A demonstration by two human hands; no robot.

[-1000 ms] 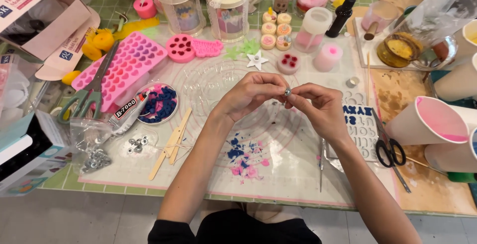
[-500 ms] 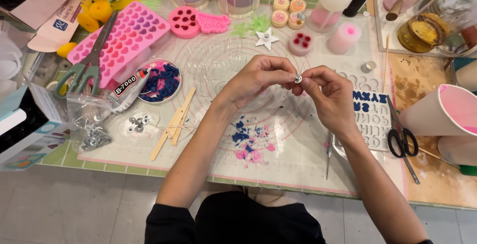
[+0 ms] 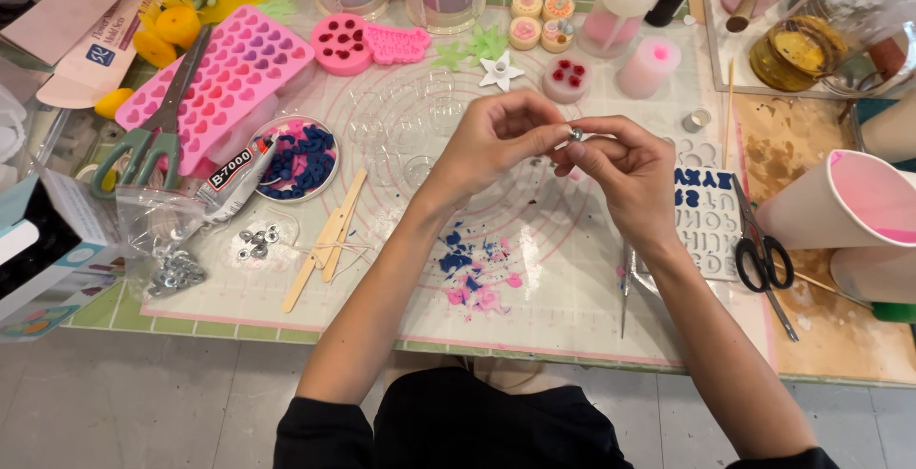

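Craft mat [image 3: 534, 240], hands pinching, perhaps, metal tab [image 3: 576, 132]

Pink heart mould [image 3: 218, 76], green-handled scissors [image 3: 153, 130], black scissors [image 3: 760, 257], white star [image 3: 499, 72].

Open mat [image 3: 534, 297] between sticks [image 3: 324, 240], scissors [image 3: 759, 250]

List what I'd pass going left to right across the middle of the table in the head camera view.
Green-handled scissors → dish of blue pieces → left hand → small metal piece → right hand → black scissors → pink-lined cup.
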